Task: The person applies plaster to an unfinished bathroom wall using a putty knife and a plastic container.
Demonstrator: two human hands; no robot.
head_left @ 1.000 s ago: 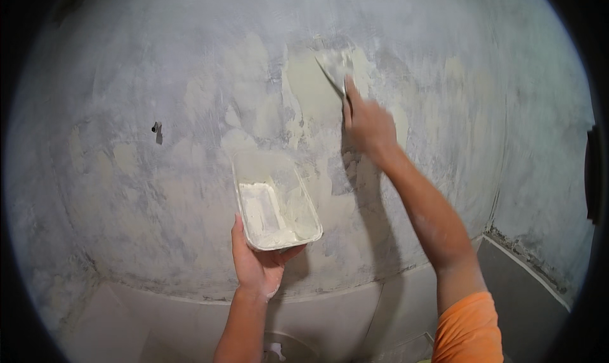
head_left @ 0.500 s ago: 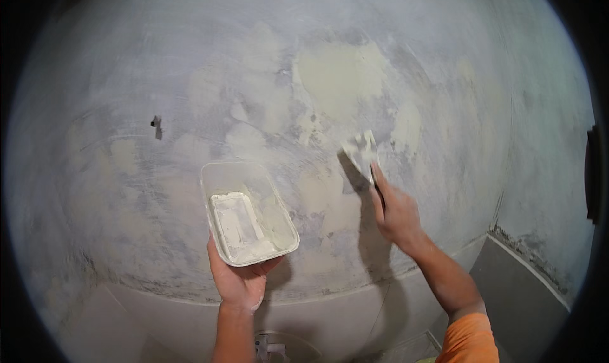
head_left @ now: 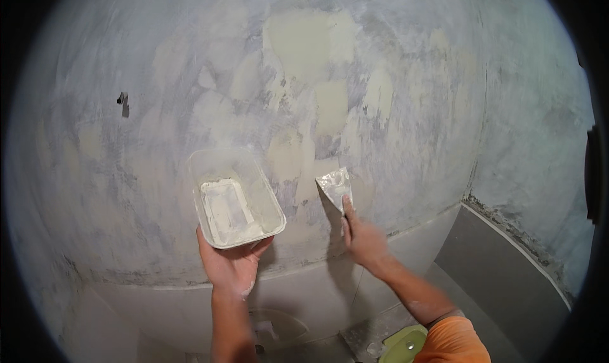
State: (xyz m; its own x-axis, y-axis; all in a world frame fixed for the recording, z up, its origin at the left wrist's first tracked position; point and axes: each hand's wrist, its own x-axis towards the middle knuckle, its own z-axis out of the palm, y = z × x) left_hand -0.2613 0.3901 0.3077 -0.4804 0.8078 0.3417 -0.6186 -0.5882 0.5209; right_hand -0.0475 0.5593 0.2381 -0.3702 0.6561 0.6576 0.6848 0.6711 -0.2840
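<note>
My left hand (head_left: 229, 268) grips a clear plastic tub (head_left: 269, 201) from below, tilted so its inside faces me. Whitish filler paste (head_left: 226, 212) coats its bottom and walls. In my right hand (head_left: 368, 241) is a putty knife (head_left: 336, 187), its handle wrapped by the fingers. The blade, smeared with paste, lies against or very close to the wall (head_left: 412, 154). Just above the blade runs a fresh cream-coloured filler patch (head_left: 332, 106); a larger patch (head_left: 304, 43) sits higher up.
A small dark hole or fitting (head_left: 123, 102) marks the wall at left. Grey tiles (head_left: 501, 268) line the lower right corner, below rough plaster. Under my right arm stands a green basin-like thing (head_left: 404, 345). A dark object (head_left: 593, 176) shows at the right edge.
The putty knife has moved down the wall, and a new filler patch shows above it. My view has shifted down and rightward. My left hand still holds the tub.
</note>
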